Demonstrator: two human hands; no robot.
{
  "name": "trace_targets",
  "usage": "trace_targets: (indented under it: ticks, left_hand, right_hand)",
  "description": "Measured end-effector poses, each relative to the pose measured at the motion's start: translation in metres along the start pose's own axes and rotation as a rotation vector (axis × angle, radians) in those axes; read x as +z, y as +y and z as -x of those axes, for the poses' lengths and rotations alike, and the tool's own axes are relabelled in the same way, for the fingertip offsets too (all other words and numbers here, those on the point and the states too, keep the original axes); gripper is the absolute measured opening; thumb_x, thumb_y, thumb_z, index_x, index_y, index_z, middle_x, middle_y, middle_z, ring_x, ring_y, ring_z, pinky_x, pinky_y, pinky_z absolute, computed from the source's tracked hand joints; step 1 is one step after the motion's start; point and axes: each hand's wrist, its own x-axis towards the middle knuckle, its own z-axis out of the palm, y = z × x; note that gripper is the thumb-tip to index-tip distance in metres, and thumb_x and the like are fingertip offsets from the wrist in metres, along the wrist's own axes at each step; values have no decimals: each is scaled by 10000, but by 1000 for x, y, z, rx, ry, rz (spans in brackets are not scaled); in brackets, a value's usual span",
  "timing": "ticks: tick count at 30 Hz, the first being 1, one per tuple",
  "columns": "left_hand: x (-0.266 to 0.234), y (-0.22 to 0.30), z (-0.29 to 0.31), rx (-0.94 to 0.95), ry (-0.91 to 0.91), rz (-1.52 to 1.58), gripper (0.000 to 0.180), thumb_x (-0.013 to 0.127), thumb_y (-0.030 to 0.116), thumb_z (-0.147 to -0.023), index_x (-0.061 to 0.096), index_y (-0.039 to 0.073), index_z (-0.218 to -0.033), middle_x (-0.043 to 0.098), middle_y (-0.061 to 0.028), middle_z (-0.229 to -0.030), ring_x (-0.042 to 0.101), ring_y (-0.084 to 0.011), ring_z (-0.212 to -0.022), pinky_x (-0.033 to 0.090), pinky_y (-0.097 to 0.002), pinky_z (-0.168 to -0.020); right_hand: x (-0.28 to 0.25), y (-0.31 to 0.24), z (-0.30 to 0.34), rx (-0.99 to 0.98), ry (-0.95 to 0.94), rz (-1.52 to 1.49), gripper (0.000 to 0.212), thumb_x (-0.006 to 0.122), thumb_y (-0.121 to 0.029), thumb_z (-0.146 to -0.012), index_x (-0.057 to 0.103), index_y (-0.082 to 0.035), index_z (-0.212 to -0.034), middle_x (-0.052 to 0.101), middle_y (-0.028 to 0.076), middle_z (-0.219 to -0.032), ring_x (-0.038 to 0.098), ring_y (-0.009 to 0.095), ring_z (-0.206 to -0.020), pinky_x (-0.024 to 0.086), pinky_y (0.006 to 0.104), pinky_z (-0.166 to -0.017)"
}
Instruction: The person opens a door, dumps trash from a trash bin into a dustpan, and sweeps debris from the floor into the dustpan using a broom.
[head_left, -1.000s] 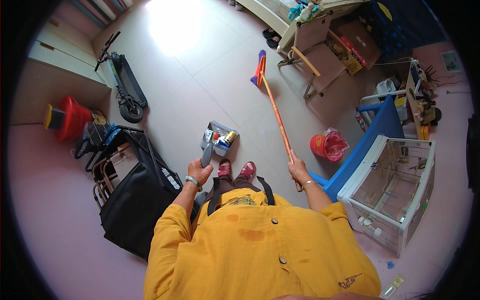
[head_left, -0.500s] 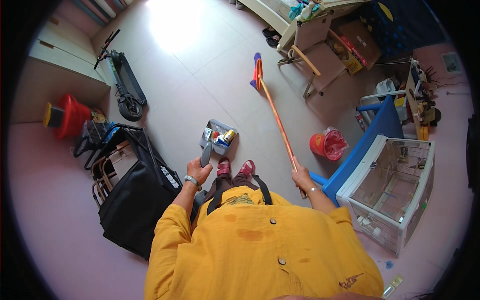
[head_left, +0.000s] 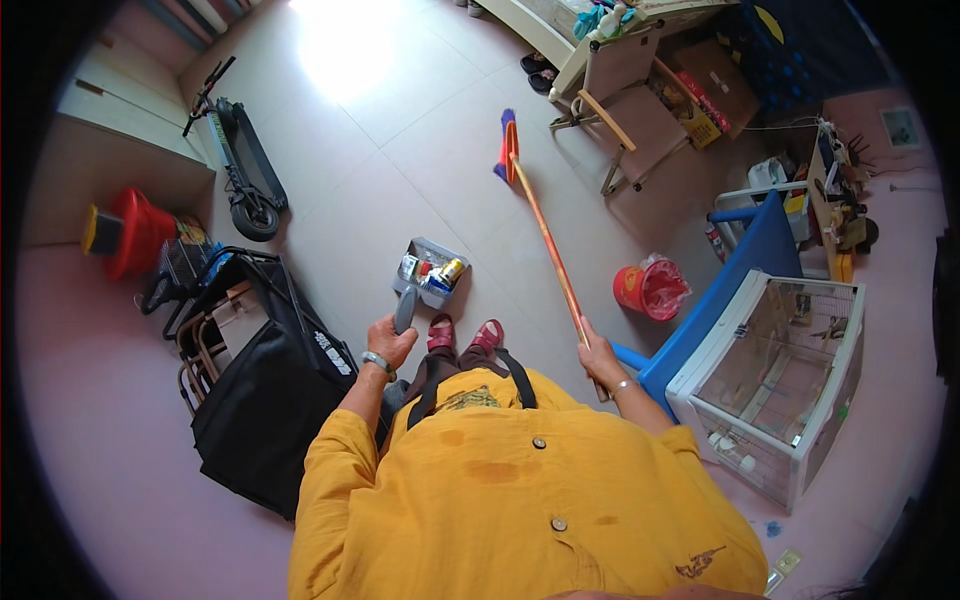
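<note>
My left hand (head_left: 392, 343) is closed around the grey handle of a dustpan (head_left: 458, 256), just ahead of my feet. In the pan lie a yellow can (head_left: 453, 270) and several small pieces of litter, some red and some blue. My right hand (head_left: 598, 360) grips a broom (head_left: 553, 250) near the top end of its orange-brown stick. The stick slants away from me, and the purple and orange broom head (head_left: 508, 147) is at the floor well beyond the dustpan, next to the folding chair.
Left stand a scooter (head_left: 243, 165), a folded black cart (head_left: 265, 385) and a red basin (head_left: 140, 235). On the right are a red bin (head_left: 630, 289) with a plastic liner, a blue panel (head_left: 725, 290), a white cage (head_left: 700, 372) and a folding chair (head_left: 645, 125).
The view has shifted slightly. The broom head has moved a little, while the dustpan stays in my left hand with its litter and both grips are the same.
</note>
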Motion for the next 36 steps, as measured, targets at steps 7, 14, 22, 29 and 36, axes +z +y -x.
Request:
trace_targets:
  ticks: [7,14,22,29,36]
  left_hand:
    - [-3,0,0,-13,-6,-17,209,596,201,-652,581,-3,-695,525,-70,-525,497,-148,-486,434,-321,-496]
    - [1,0,-3,24,-3,1,215,595,207,-652,584,-3,-701,528,-72,-518,510,-151,-488,435,-326,-496]
    - [8,-9,-11,65,1,-45,186,581,179,-666,599,-4,-695,559,-53,-520,538,-134,-468,446,-296,-473]
    - [8,-11,-8,-21,-38,-12,240,591,216,-631,568,-13,-698,539,-154,-562,549,-259,-514,445,-365,-531]
    - [9,3,-9,-28,-52,0,206,592,186,-648,553,-14,-679,512,-110,-532,515,-183,-497,429,-338,-510]
  right_hand:
    - [-5,-5,-13,-56,32,-25,639,434,-107,-776,266,-98,-1393,581,218,-700,555,259,-444,501,374,-465]
    - [-6,16,-25,-31,25,-158,608,444,-126,-815,280,-160,-1400,533,109,-646,504,202,-410,483,327,-413]
    - [3,60,-2,80,75,-228,505,441,-173,-850,365,-138,-1348,506,69,-629,488,151,-446,429,291,-387]
    - [1,55,-16,93,22,-583,543,488,-172,-850,339,-176,-1373,469,6,-638,453,85,-455,393,241,-367]
    - [-42,26,-123,104,138,-677,487,425,-85,-825,413,-144,-1308,458,22,-597,437,99,-437,400,259,-373]
